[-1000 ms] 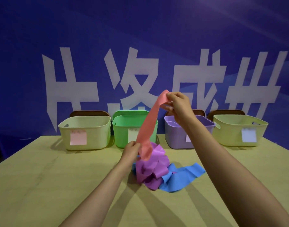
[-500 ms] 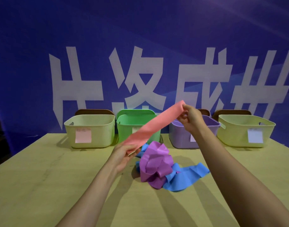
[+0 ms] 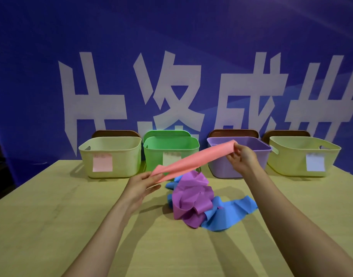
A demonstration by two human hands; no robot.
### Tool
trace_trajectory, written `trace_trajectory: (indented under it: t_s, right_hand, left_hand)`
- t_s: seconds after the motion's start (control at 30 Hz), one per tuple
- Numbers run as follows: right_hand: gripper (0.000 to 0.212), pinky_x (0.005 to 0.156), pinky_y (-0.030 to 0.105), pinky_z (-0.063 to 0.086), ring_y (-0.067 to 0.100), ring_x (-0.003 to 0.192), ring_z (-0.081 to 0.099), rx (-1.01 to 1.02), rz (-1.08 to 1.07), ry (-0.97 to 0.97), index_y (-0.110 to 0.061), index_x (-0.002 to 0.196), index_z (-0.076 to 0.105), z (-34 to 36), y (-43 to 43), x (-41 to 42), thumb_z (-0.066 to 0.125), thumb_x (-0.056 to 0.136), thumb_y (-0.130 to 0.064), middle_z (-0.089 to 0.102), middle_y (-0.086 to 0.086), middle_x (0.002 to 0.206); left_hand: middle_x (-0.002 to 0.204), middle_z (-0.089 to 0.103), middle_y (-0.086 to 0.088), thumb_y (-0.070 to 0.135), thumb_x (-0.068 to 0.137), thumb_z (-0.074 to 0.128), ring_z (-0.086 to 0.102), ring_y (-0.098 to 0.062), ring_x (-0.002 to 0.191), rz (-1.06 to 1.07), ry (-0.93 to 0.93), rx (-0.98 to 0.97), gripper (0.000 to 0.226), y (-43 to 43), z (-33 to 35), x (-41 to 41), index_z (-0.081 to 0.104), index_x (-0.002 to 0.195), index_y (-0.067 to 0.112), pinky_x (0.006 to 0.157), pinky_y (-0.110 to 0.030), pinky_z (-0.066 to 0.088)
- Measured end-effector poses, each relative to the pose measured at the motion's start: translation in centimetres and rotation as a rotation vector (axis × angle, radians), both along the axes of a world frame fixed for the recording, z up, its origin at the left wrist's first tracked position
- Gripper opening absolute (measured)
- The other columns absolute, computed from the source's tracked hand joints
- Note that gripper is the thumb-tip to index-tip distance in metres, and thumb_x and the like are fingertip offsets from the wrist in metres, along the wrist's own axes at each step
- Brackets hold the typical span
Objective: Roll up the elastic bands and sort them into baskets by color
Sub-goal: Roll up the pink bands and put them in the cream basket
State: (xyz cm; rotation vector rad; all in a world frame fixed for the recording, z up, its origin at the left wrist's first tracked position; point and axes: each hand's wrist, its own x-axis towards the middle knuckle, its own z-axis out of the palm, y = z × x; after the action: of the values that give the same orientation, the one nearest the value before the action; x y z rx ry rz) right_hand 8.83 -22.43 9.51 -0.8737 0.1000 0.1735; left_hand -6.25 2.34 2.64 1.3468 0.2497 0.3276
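I'm holding the pink band (image 3: 193,161) taut above the desk (image 3: 51,216), both arms reaching forward. My left hand (image 3: 140,186) is pinching the low end, and my right hand (image 3: 241,157) fingers are gripping the raised end before the purple basket (image 3: 221,168). The purple band (image 3: 193,198) and blue band (image 3: 231,212) are lying heaped beneath, with a blue banner (image 3: 171,47) hanging behind.

Deep blue banner wall (image 3: 171,37) bore large white characters (image 3: 171,92), pale wooden table (image 3: 41,226) stretched before it, brown rounded chair backs (image 3: 115,133) stood at its far edge, dim shadow lay at left.
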Motion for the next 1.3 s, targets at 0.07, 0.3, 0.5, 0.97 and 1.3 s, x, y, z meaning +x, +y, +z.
trace_trajectory:
  t_s: [0.07,0.3,0.5,0.97,1.3]
  right_hand:
    - [0.035,0.088,0.041,0.048,0.025,0.097,0.06,0.009,0.008,0.039,0.002,0.132,0.045,-0.5,-0.1,0.6,0.047,0.098,-0.006,0.06,0.013,0.102]
    - [0.022,0.082,0.033,0.05,0.023,0.093,0.063,0.037,0.051,0.08,0.002,0.117,0.054,-1.8,0.8,0.9,0.043,0.099,-0.007,0.06,0.009,0.091]
    - [0.014,0.071,0.031,0.052,0.018,0.076,0.058,0.066,0.167,-0.01,-0.002,0.099,0.056,-0.7,1.4,0.3,0.047,0.097,-0.012,0.058,0.009,0.086]
    - [0.009,0.069,0.02,0.052,0.009,0.081,0.063,-0.562,0.492,-0.798,-0.015,0.096,0.063,7.0,1.5,-8.3,0.055,0.094,-0.019,0.064,0.0,0.088]
    - [0.002,0.065,0.025,0.053,0.009,0.078,0.063,-0.593,0.306,-0.953,-0.015,0.089,0.066,7.2,-0.9,-13.9,0.066,0.086,-0.016,0.064,0.0,0.085]
  left_hand:
    - [0.105,0.07,-0.016,0.008,0.062,0.084,0.07,-0.02,0.089,-0.142,-0.107,-0.28,0.032,-0.1,0.4,-0.3,0.075,0.092,0.004,0.078,-0.03,0.058]
    - [0.063,0.065,-0.005,0.029,0.063,0.086,0.067,-0.016,0.066,-0.408,-0.238,-0.58,0.03,-1.8,2.0,-1.0,0.07,0.074,0.006,0.08,-0.049,0.056]
    - [0.078,0.061,-0.004,0.038,0.077,0.064,0.059,-0.012,0.067,-0.139,0.083,0.215,0.037,-2.0,1.8,-0.7,0.063,0.089,0.003,0.07,-0.025,0.048]
    - [0.101,0.069,0.001,0.025,0.084,0.069,0.065,-0.014,0.097,-0.043,-0.328,0.54,0.024,-7.6,10.2,-0.6,0.065,0.106,0.016,0.084,-0.026,0.053]
    - [0.091,0.07,-0.005,0.012,0.085,0.064,0.067,-0.012,0.078,-0.324,-0.294,0.265,0.016,-9.8,11.9,-6.5,0.062,0.102,0.009,0.058,-0.023,0.053]
